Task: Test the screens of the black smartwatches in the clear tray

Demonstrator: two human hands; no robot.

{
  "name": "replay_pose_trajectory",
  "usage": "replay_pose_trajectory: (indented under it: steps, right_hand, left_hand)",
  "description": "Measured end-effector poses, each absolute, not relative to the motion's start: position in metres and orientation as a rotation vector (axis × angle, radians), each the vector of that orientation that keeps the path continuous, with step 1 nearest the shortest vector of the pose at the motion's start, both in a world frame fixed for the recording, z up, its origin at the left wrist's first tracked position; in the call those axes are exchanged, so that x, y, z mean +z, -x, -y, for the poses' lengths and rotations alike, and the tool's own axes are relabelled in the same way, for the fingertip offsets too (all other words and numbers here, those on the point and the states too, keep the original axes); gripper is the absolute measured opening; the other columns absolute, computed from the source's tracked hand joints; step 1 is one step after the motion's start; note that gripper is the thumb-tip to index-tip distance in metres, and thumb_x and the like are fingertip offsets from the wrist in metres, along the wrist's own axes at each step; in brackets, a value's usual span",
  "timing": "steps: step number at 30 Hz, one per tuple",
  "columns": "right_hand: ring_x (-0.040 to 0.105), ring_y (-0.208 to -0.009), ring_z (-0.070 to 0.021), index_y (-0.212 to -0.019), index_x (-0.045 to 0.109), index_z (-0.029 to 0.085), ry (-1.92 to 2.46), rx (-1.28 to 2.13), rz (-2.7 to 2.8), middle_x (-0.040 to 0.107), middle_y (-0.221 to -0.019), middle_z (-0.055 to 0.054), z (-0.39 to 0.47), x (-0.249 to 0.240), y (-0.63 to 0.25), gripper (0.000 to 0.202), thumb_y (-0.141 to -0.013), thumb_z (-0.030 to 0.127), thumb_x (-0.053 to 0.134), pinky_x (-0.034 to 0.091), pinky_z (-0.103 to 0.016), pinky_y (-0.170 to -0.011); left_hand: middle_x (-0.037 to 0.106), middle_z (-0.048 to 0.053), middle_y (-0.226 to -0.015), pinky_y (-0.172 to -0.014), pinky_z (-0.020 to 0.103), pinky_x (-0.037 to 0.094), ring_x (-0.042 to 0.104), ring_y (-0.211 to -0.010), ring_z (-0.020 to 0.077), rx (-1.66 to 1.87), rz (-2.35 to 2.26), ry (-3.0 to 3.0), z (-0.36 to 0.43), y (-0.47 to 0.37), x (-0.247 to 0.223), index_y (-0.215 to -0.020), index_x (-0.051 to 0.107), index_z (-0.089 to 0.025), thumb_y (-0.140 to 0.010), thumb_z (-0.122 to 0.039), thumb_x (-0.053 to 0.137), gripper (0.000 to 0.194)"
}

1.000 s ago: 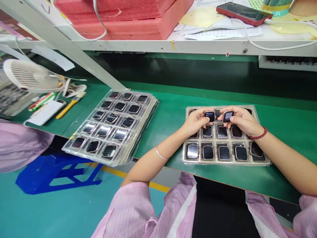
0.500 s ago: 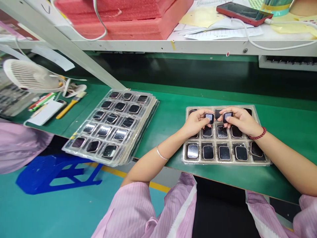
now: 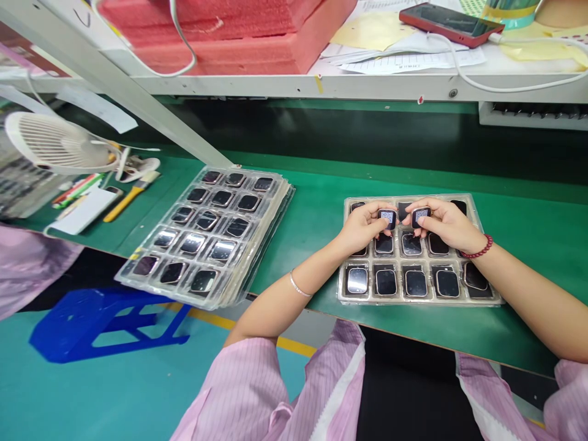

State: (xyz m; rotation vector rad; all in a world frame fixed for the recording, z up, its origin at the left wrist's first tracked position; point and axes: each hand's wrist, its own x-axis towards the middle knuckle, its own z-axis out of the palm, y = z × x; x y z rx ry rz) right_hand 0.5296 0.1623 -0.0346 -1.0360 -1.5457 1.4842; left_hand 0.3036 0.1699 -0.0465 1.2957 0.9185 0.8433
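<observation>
My left hand (image 3: 367, 224) pinches a smartwatch body (image 3: 388, 218) whose lit screen shows a code-like pattern. Beside it, my right hand (image 3: 441, 222) is closed on a second smartwatch body (image 3: 420, 217), lit with a similar pattern. The two watches are held a little apart, above the back row of a clear plastic tray (image 3: 395, 300). Rows of dark-screened watch bodies, such as one in the front row (image 3: 416, 283), sit in its pockets. My hands hide part of the back row.
A stack of similar filled trays (image 3: 220, 288) lies to the left. Farther left are a white fan (image 3: 59, 144), a yellow brush (image 3: 126, 202) and a co-worker's sleeve (image 3: 37, 263). Red foam blocks (image 3: 220, 37) and a phone (image 3: 452, 24) rest on the shelf above. A blue stool (image 3: 78, 331) stands below.
My hands and the two watches are almost unmoved. The co-worker's sleeve at the far left has drawn back toward the left edge.
</observation>
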Motion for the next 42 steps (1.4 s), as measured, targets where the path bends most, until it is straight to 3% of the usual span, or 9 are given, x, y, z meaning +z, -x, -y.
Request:
replay_pose_trajectory:
  steps: [9,15,17,19,22,27,31,39,42]
  right_hand:
    - [0.069,-0.064,-0.0148,-0.109,0.069,0.018,1.038,1.467,1.571,0.077,-0.096,-0.009,-0.162,-0.038,-0.53,0.03,-0.085,0.035,0.077,0.06,-0.029,-0.059]
    - [0.067,-0.06,-0.0146,-0.102,0.07,0.019,1.031,1.474,1.514,0.077,-0.09,-0.009,-0.163,-0.041,-0.53,0.039,-0.091,0.056,0.068,0.057,-0.027,-0.054]
    - [0.065,-0.058,-0.0134,-0.104,0.07,0.019,1.044,1.444,1.539,0.077,-0.091,-0.008,-0.163,-0.042,-0.53,0.034,-0.091,0.051,0.069,0.056,-0.027,-0.053]
    - [0.065,-0.063,-0.0139,-0.111,0.068,0.021,1.041,1.4,1.598,0.076,-0.1,-0.008,-0.162,-0.043,-0.529,0.03,-0.086,0.035,0.074,0.057,-0.027,-0.054]
    - [0.069,-0.076,-0.0171,-0.121,0.066,0.022,1.006,1.397,1.647,0.073,-0.113,-0.008,-0.162,-0.044,-0.528,0.043,-0.079,0.02,0.072,0.06,-0.029,-0.059]
    - [0.071,-0.075,-0.018,-0.114,0.069,0.019,1.068,1.446,1.592,0.075,-0.104,-0.009,-0.163,-0.043,-0.528,0.031,-0.084,0.024,0.065,0.062,-0.031,-0.062]
    - [0.069,-0.069,-0.0174,-0.106,0.069,0.019,1.119,1.367,1.602,0.076,-0.095,-0.008,-0.161,-0.043,-0.527,0.028,-0.079,0.022,0.07,0.06,-0.03,-0.057]
    - [0.072,-0.079,-0.0187,-0.117,0.069,0.02,1.046,1.443,1.649,0.075,-0.109,-0.009,-0.162,-0.045,-0.528,0.035,-0.082,0.021,0.064,0.063,-0.032,-0.067]
    - [0.073,-0.085,-0.0198,-0.123,0.068,0.022,1.008,1.428,1.641,0.073,-0.117,-0.009,-0.162,-0.046,-0.528,0.046,-0.077,0.017,0.068,0.063,-0.033,-0.069]
  left_hand:
    - [0.075,0.007,-0.096,-0.051,0.017,0.045,0.068,-0.065,0.0111,0.832,-0.925,-1.295,-0.169,-0.304,-0.045,-0.111,0.065,-0.014,-0.082,-0.021,0.067,0.03]
    - [0.074,0.008,-0.091,-0.048,0.018,0.04,0.065,-0.061,0.0103,0.857,-0.917,-1.319,-0.171,-0.303,-0.047,-0.107,0.065,-0.014,-0.088,-0.037,0.066,0.031]
    - [0.073,0.008,-0.095,-0.051,0.019,0.042,0.066,-0.064,0.0106,0.868,-0.892,-1.339,-0.172,-0.303,-0.051,-0.109,0.064,-0.014,-0.087,-0.036,0.066,0.031]
    - [0.072,0.008,-0.104,-0.062,0.021,0.05,0.068,-0.076,0.0124,0.903,-0.856,-1.364,-0.173,-0.304,-0.054,-0.112,0.063,-0.016,-0.08,-0.027,0.07,0.034]
    - [0.07,0.007,-0.109,-0.081,0.026,0.054,0.067,-0.093,0.0156,0.952,-0.843,-1.415,-0.173,-0.304,-0.056,-0.112,0.062,-0.017,-0.072,-0.017,0.074,0.041]
    - [0.07,0.007,-0.096,-0.068,0.025,0.052,0.065,-0.078,0.0142,0.893,-0.866,-1.365,-0.172,-0.303,-0.053,-0.107,0.061,-0.015,-0.08,-0.024,0.07,0.03]
    - [0.072,0.007,-0.099,-0.056,0.021,0.046,0.066,-0.074,0.0136,0.865,-0.897,-1.331,-0.173,-0.303,-0.052,-0.116,0.06,-0.016,-0.079,-0.016,0.058,0.037]
    - [0.07,0.005,-0.092,-0.072,0.026,0.054,0.067,-0.084,0.0155,0.931,-0.858,-1.35,-0.172,-0.305,-0.05,-0.104,0.059,-0.016,-0.077,-0.024,0.07,0.03]
    - [0.07,0.004,-0.096,-0.077,0.025,0.053,0.068,-0.09,0.0154,0.944,-0.862,-1.37,-0.171,-0.305,-0.051,-0.111,0.059,-0.016,-0.073,-0.018,0.073,0.04]
